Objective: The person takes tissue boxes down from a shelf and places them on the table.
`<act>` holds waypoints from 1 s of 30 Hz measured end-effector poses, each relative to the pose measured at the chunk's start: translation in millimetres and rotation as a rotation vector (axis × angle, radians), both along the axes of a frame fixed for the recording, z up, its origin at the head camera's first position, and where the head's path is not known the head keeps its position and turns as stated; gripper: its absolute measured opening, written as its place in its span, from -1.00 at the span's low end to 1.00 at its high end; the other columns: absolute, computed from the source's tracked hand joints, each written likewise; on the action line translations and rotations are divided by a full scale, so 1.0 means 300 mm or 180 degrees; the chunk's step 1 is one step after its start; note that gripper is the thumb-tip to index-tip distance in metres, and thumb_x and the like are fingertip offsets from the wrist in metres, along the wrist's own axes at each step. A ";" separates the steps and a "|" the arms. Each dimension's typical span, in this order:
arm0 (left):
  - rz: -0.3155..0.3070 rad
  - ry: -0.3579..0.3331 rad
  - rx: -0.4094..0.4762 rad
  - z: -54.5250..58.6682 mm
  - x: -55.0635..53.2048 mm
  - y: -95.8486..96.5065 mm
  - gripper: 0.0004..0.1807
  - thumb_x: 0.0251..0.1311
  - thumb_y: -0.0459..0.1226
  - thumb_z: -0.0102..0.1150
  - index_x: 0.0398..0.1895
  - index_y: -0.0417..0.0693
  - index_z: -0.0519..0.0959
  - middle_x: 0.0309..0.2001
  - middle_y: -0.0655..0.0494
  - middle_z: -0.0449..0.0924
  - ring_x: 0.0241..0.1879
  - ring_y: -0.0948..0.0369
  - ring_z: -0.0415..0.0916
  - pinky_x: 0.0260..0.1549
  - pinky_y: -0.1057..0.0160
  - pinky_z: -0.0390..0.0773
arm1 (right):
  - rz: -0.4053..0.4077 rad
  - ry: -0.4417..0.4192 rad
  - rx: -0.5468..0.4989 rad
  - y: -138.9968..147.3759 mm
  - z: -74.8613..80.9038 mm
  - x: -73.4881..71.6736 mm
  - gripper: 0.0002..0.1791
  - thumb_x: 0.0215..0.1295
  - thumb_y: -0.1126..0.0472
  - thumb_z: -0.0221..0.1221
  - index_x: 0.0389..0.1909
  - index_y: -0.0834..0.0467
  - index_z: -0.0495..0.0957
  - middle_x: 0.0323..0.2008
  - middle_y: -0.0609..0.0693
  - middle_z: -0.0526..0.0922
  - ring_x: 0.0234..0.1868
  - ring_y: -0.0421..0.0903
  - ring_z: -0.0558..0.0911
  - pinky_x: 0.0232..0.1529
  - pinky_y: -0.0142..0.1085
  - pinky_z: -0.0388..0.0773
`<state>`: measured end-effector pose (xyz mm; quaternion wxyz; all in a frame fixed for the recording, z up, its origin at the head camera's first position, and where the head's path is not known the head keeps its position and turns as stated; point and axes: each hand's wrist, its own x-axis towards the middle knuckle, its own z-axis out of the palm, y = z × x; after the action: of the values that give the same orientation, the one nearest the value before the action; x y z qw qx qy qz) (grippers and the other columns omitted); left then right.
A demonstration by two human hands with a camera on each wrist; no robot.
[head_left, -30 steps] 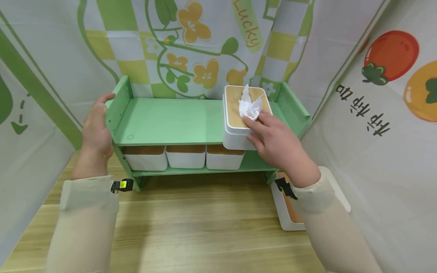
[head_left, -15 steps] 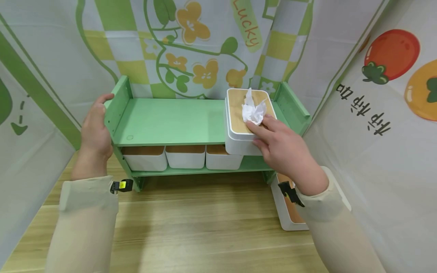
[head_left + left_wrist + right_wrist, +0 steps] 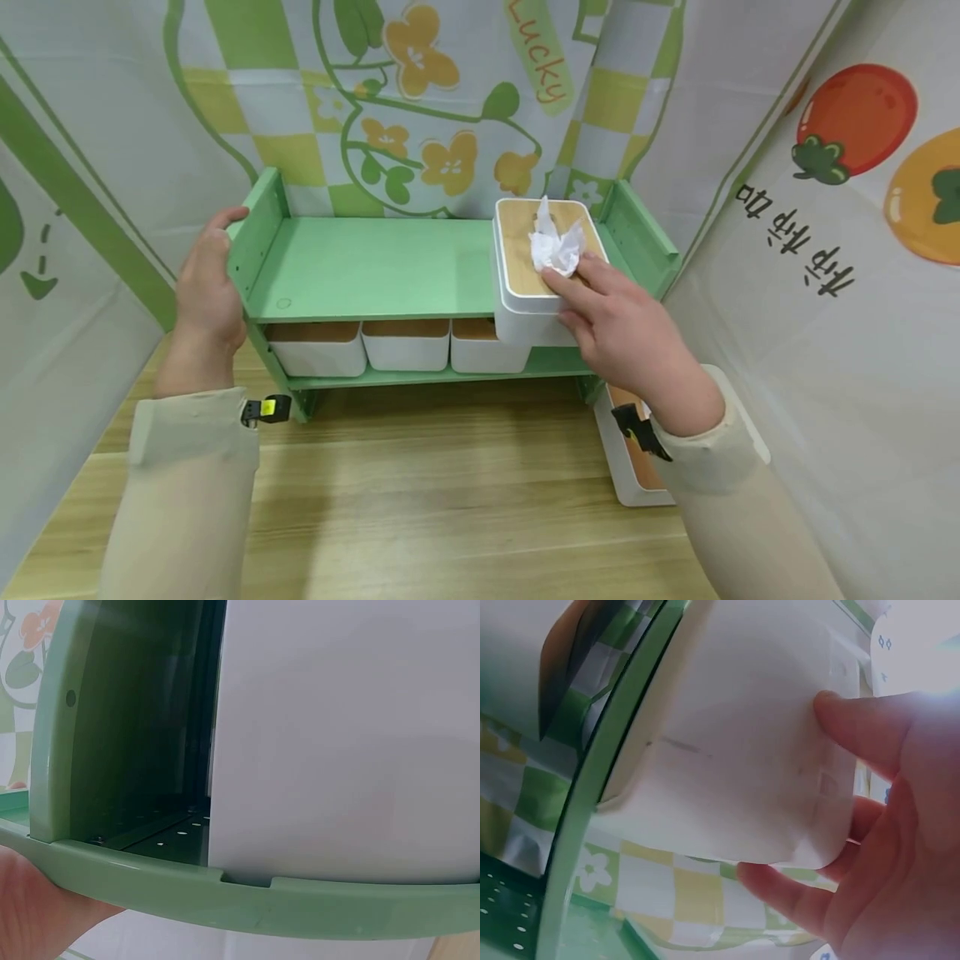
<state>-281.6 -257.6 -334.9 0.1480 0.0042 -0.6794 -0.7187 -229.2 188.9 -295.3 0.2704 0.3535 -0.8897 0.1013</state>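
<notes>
In the right hand [image 3: 633, 337] a tissue box [image 3: 523, 277] is gripped, left hand [image 3: 207, 296] clasping shelf [image 3: 375, 267]

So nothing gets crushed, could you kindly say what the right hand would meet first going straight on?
The right hand would probably meet the tissue first, beyond its fingers on the box lid; whether they touch is unclear.
</notes>
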 end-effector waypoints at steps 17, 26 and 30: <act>0.0060 -0.0016 -0.0062 0.002 0.006 0.007 -0.50 0.54 0.00 -0.39 0.42 0.32 0.38 0.41 0.09 0.05 -0.32 0.19 0.18 -0.55 0.38 0.33 | -0.0250 -0.0139 -0.1251 0.064 -0.099 0.019 -0.37 0.39 0.03 0.20 0.36 0.27 0.39 0.36 0.24 0.36 0.35 0.19 0.34 0.25 0.15 0.28; 0.0055 -0.0048 -0.0038 0.003 0.007 0.006 -0.50 0.54 0.00 -0.39 0.41 0.33 0.38 0.37 0.05 0.08 -0.25 0.17 0.22 -0.49 0.36 0.37 | -0.0569 -0.1879 -0.2435 0.100 -0.102 0.028 -0.41 0.60 -0.07 -0.14 0.44 0.21 0.25 0.19 0.29 0.49 0.08 0.22 0.56 0.08 0.04 0.46; 0.0045 -0.0076 -0.0042 0.005 0.007 0.005 -0.50 0.54 0.02 -0.39 0.42 0.35 0.37 0.30 0.05 0.13 -0.25 0.17 0.24 -0.49 0.35 0.39 | -0.0586 -0.2793 -0.2815 0.116 -0.085 0.015 -0.28 0.58 -0.21 -0.25 0.48 0.25 0.14 0.13 0.39 0.49 -0.04 0.27 0.62 -0.02 -0.04 0.57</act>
<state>-279.6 -256.2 -333.4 0.1449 0.0166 -0.6858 -0.7130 -224.7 223.8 -320.7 0.0085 0.0559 -0.8186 0.5715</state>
